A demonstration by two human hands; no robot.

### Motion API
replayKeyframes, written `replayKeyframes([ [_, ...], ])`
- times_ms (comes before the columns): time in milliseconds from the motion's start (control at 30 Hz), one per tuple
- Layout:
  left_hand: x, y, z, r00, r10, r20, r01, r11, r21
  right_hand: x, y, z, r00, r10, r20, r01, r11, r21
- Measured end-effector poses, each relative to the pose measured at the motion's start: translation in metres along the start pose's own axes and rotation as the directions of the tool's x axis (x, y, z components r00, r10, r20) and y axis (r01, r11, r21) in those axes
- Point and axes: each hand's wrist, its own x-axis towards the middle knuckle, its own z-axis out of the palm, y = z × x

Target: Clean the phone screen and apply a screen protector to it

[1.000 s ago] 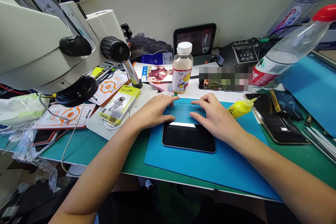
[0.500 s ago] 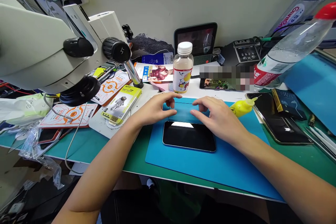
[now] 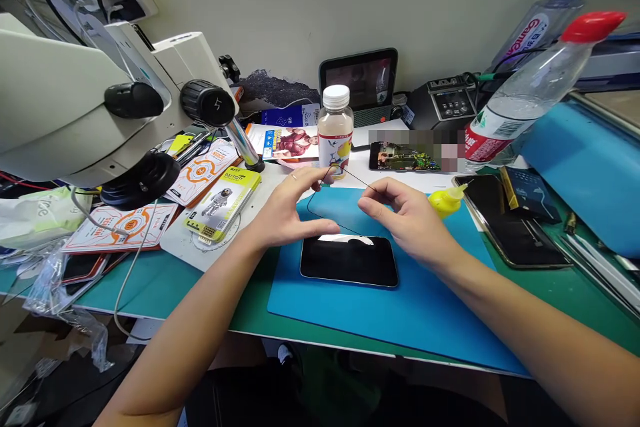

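Observation:
Between my hands a thin black flexible loop, shaped like a narrow frame, stretches in the air. At its upper left corner my left hand has it at the index fingertip, with the thumb spread lower down. My right hand pinches the right side between thumb and fingers. Below both hands a phone lies with its dark glossy face up on the blue mat. The loop's lower edge passes just above the phone's far edge. Just beyond my right hand is a yellow squeeze bottle with a needle tip.
A white-capped drink bottle stands behind the mat. At left a microscope overhangs boxes and a yellow package. A red-capped bottle, another phone and tweezers-like tools are at right. A propped screen leans at the wall.
My left thumb has spread away from its fingers, and the loop is now tilted and raised at its left corner. The whole view has shifted slightly, while the phone stays on the mat.

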Motion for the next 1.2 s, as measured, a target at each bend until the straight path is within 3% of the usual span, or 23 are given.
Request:
replayKeyframes([
  [100, -0.001, 0.003, 0.012, 0.993, 0.103, 0.061, -0.105, 0.994, 0.03, -0.002, -0.002, 0.002, 0.998, 0.026, 0.061, -0.033, 0.992, 0.122],
  [300, 0.001, 0.015, 0.028, 0.969, 0.241, 0.06, -0.239, 0.97, -0.036, -0.008, -0.008, 0.005, 0.986, 0.044, 0.16, -0.087, 0.958, 0.274],
  [367, 0.001, 0.02, 0.029, 0.973, 0.224, 0.055, -0.22, 0.973, -0.071, -0.009, -0.008, 0.006, 0.982, 0.038, 0.185, -0.093, 0.95, 0.298],
  [533, -0.003, 0.03, 0.031, 0.997, 0.054, 0.056, -0.044, 0.983, -0.179, -0.009, -0.008, 0.006, 0.975, 0.01, 0.224, -0.076, 0.955, 0.287],
  [633, -0.004, 0.032, 0.032, 1.0, 0.02, 0.012, -0.017, 0.978, -0.207, -0.009, -0.004, 0.006, 0.98, -0.001, 0.2, -0.049, 0.968, 0.245],
  [800, -0.001, 0.034, 0.021, 0.999, 0.024, -0.023, -0.027, 0.994, -0.109, -0.007, 0.009, 0.006, 0.997, -0.073, 0.038, 0.064, 0.976, 0.208],
  [1000, -0.01, 0.032, -0.006, 0.966, -0.125, 0.227, 0.06, 0.96, 0.275, -0.008, 0.01, -0.009, 0.961, -0.234, -0.149, 0.255, 0.956, 0.143],
  [1067, -0.015, 0.028, -0.007, 0.957, -0.11, 0.27, 0.018, 0.947, 0.322, -0.01, 0.004, -0.016, 0.928, -0.358, -0.099, 0.359, 0.933, -0.012],
  [1200, -0.022, 0.021, -0.001, 0.968, 0.012, 0.25, -0.096, 0.94, 0.327, -0.011, -0.001, -0.021, 0.843, -0.512, 0.164, 0.537, 0.791, -0.293],
])
